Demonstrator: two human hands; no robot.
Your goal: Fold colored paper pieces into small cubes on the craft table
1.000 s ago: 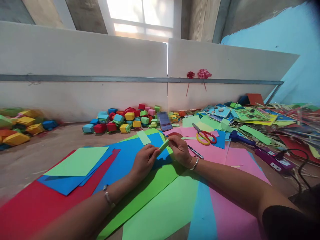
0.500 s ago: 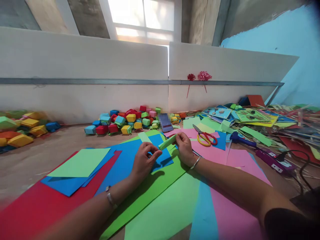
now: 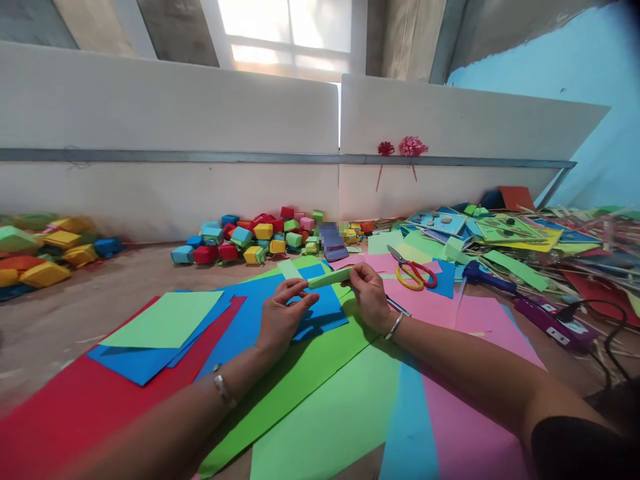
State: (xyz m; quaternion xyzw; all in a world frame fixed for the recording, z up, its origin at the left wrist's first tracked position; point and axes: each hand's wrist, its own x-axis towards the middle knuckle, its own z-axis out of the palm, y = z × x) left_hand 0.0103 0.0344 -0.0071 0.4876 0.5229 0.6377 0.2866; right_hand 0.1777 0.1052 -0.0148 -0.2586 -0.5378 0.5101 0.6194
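A narrow folded strip of light green paper is stretched level between my two hands, above the blue sheets. My right hand pinches its right end between thumb and fingers. At the left end, the fingertips of my left hand close on the paper; the thumb shows a little below it. Under the hands lie blue paper and a long bright green sheet. A pen-like dark stick lies beside my right wrist. Scissors with red and yellow handles rest on pink paper to the right.
Piles of small folded paper blocks stand along the white board. Light green squares lie on blue and red sheets at left. Rightward are a blue glue gun, a purple power strip with a cord, and heaped cards and sticks.
My left fingers have come up to the left end of the green strip, which was free before. The strip now lies more level. The view has shifted slightly.
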